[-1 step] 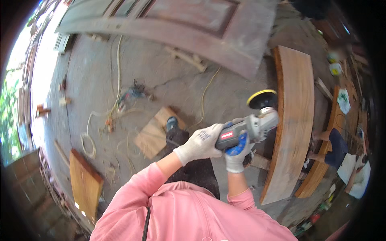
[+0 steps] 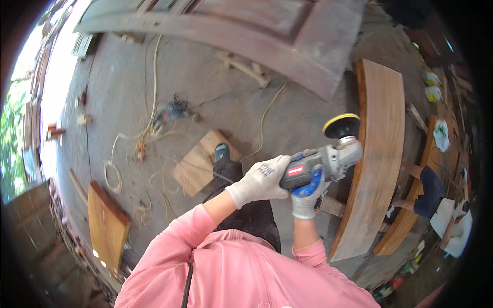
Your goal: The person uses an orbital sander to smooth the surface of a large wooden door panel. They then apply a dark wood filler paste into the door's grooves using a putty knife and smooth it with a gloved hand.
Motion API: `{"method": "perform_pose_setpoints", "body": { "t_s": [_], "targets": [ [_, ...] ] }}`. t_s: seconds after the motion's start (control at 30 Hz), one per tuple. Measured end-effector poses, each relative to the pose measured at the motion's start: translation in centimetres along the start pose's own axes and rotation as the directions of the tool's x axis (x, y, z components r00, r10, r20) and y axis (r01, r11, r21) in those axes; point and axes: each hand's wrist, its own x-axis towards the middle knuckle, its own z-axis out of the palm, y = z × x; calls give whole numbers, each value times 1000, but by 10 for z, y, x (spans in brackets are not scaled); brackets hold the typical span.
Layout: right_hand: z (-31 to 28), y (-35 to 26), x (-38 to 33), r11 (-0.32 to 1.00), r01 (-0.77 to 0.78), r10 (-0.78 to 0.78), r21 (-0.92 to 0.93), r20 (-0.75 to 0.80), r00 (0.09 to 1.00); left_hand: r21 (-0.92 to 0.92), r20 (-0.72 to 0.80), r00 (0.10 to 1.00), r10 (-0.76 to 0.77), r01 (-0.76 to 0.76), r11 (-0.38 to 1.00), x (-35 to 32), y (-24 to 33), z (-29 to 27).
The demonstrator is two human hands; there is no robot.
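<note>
An angle grinder (image 2: 308, 169) with a grey and black body is held in front of me. My left hand (image 2: 260, 180), in a white glove, is closed around the rear of its body. My right hand (image 2: 309, 194), in a white glove with blue patches, is wrapped around it from below, nearer the metal head. A round black pad (image 2: 343, 126) with a yellow rim is fitted to the head. The pad is tilted beside the left edge of a long, thick wooden plank (image 2: 381, 154); I cannot tell if they touch.
A large panelled door (image 2: 241, 33) lies raised at the far side. Another power tool (image 2: 174, 114), with coiled cables, is on the concrete floor. A wooden board (image 2: 194, 170) lies by my foot; another board (image 2: 107, 223) leans at left. At right, a person in dark shorts (image 2: 429, 192) bends over.
The grinder and both gloved hands have shifted slightly to the right in view. The surroundings have shifted a little too. My grip is the same.
</note>
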Motion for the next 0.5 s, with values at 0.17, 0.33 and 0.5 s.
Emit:
{"method": "perform_pose_setpoints", "body": {
  "t_s": [0.17, 0.33, 0.5],
  "targets": [
    [16, 24, 6, 996, -14, 18, -91, 46, 999, -13, -97, 994, 42, -43, 999, -9, -37, 0],
    [15, 33, 12, 987, -40, 50, -159, 59, 997, -50, -95, 995, 10, -15, 999, -8, -50, 0],
    [10, 36, 11, 985, -46, 56, -163, 55, 997, -75, -127, 992, 14, -23, 997, -7, -56, 6]
  ]
}}
